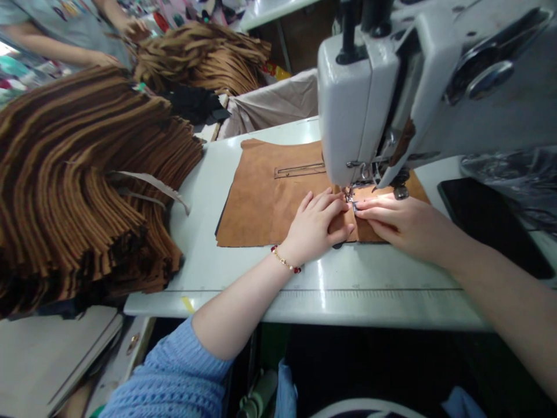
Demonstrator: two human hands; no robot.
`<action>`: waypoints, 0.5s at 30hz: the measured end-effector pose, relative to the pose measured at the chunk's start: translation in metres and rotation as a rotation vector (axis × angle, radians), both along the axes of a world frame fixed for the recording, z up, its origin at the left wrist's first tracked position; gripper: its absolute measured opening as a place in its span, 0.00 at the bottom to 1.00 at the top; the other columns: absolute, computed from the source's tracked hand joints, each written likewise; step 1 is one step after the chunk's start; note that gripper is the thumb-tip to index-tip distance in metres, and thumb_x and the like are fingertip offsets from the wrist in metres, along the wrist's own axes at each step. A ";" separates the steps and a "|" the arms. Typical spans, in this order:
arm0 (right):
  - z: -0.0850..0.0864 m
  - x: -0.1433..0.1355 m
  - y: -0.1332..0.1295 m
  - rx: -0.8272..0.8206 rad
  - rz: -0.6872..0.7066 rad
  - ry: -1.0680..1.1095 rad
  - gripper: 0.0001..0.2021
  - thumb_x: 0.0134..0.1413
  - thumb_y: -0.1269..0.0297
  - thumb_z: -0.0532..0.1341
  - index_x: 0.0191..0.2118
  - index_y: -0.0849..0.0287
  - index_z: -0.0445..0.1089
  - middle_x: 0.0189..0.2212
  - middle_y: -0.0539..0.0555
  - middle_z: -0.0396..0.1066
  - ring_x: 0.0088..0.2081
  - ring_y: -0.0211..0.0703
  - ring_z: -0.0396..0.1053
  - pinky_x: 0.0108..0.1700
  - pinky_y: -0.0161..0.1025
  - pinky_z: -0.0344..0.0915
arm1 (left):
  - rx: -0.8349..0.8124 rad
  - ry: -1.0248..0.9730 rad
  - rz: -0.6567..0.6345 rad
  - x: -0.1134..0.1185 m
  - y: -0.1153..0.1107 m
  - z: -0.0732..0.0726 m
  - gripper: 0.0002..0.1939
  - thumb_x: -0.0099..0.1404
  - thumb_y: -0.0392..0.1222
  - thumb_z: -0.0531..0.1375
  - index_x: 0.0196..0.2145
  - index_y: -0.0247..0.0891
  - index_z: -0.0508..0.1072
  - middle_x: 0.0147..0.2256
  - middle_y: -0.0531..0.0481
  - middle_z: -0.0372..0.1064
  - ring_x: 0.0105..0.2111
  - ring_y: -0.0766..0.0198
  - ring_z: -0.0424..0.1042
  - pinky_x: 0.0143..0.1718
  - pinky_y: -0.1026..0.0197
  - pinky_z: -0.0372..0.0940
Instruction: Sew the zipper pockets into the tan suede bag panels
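A brown leather-like panel (252,203) lies flat under the needle area of the white sewing machine (348,110). Set into its upper part is a zipper (301,169) with a dark stitched outline. My left hand (319,217) rests on the panel just left of the presser foot (350,197), palm down with fingers stretched out. To the right of the foot, my right hand (398,223) lies on the same panel with fingers extended toward the needle. Both hands press the material from above. The machine's lamp lights the spot between them; the needle tip is too small to make out.
A tall pile of brown pieces (78,186) stands at the left, with another brown pile (209,55) behind. A black phone-like slab (491,223) lies at right beside clear plastic (517,174). A ruler scale runs along the table's front edge (331,310). Another person (73,35) stands far left.
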State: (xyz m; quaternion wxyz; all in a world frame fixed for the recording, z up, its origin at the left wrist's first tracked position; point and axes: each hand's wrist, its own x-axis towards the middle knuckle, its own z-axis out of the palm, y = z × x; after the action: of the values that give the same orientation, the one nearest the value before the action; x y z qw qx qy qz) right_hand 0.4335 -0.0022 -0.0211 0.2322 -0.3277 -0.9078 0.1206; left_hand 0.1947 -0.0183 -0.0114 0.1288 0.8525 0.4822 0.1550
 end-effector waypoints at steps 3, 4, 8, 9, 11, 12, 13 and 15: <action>0.001 0.000 -0.001 0.015 0.008 -0.009 0.14 0.67 0.67 0.54 0.51 0.55 0.75 0.56 0.53 0.74 0.53 0.50 0.72 0.55 0.49 0.68 | 0.000 0.000 0.003 0.000 0.000 0.001 0.17 0.70 0.52 0.61 0.53 0.44 0.69 0.63 0.49 0.64 0.68 0.54 0.55 0.72 0.43 0.42; 0.001 0.000 -0.001 0.019 0.013 -0.013 0.15 0.66 0.67 0.54 0.51 0.55 0.75 0.56 0.53 0.74 0.54 0.50 0.72 0.55 0.49 0.68 | 0.001 0.001 0.002 0.000 -0.001 0.001 0.17 0.70 0.52 0.61 0.53 0.44 0.69 0.63 0.49 0.64 0.68 0.54 0.55 0.72 0.43 0.42; -0.002 0.001 -0.001 0.030 0.013 -0.018 0.15 0.65 0.69 0.55 0.53 0.55 0.74 0.57 0.53 0.73 0.55 0.50 0.72 0.57 0.49 0.68 | 0.005 0.000 -0.001 0.000 -0.002 0.002 0.16 0.70 0.51 0.60 0.52 0.45 0.70 0.62 0.50 0.64 0.69 0.54 0.55 0.72 0.44 0.43; -0.003 0.001 -0.001 0.033 0.010 -0.018 0.16 0.65 0.69 0.55 0.53 0.55 0.74 0.57 0.53 0.73 0.55 0.50 0.72 0.57 0.49 0.68 | 0.007 -0.003 0.000 -0.001 -0.002 0.002 0.16 0.70 0.51 0.60 0.52 0.45 0.70 0.62 0.50 0.65 0.68 0.54 0.55 0.72 0.43 0.44; -0.005 0.002 0.000 0.040 0.002 -0.024 0.16 0.65 0.69 0.55 0.53 0.54 0.74 0.57 0.53 0.73 0.55 0.50 0.71 0.57 0.49 0.68 | 0.012 -0.008 -0.002 -0.001 -0.002 0.001 0.16 0.70 0.51 0.60 0.52 0.45 0.70 0.62 0.50 0.65 0.68 0.54 0.55 0.72 0.43 0.44; -0.005 0.002 0.000 0.042 0.001 -0.029 0.16 0.65 0.69 0.55 0.53 0.55 0.74 0.57 0.53 0.73 0.55 0.50 0.71 0.57 0.49 0.68 | 0.013 -0.010 -0.004 -0.001 -0.002 0.000 0.16 0.70 0.51 0.61 0.52 0.45 0.70 0.62 0.50 0.65 0.68 0.54 0.55 0.72 0.43 0.44; -0.005 0.002 0.000 0.046 0.002 -0.034 0.16 0.65 0.69 0.55 0.54 0.55 0.73 0.57 0.53 0.73 0.55 0.50 0.71 0.57 0.49 0.68 | 0.014 -0.011 -0.007 -0.002 -0.002 0.000 0.16 0.70 0.52 0.61 0.52 0.45 0.70 0.62 0.50 0.64 0.69 0.54 0.55 0.72 0.43 0.44; -0.006 0.002 -0.001 0.062 0.006 -0.040 0.15 0.66 0.70 0.55 0.54 0.55 0.73 0.57 0.53 0.73 0.55 0.50 0.71 0.56 0.49 0.69 | 0.013 -0.012 -0.011 -0.002 -0.002 -0.001 0.16 0.70 0.52 0.60 0.53 0.45 0.70 0.63 0.50 0.64 0.69 0.54 0.54 0.72 0.43 0.43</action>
State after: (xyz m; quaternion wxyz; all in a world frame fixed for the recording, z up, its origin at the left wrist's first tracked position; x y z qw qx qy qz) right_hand 0.4358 -0.0032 -0.0270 0.2237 -0.3200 -0.9166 0.0863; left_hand 0.1928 -0.0204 -0.0126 0.1273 0.8551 0.4756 0.1625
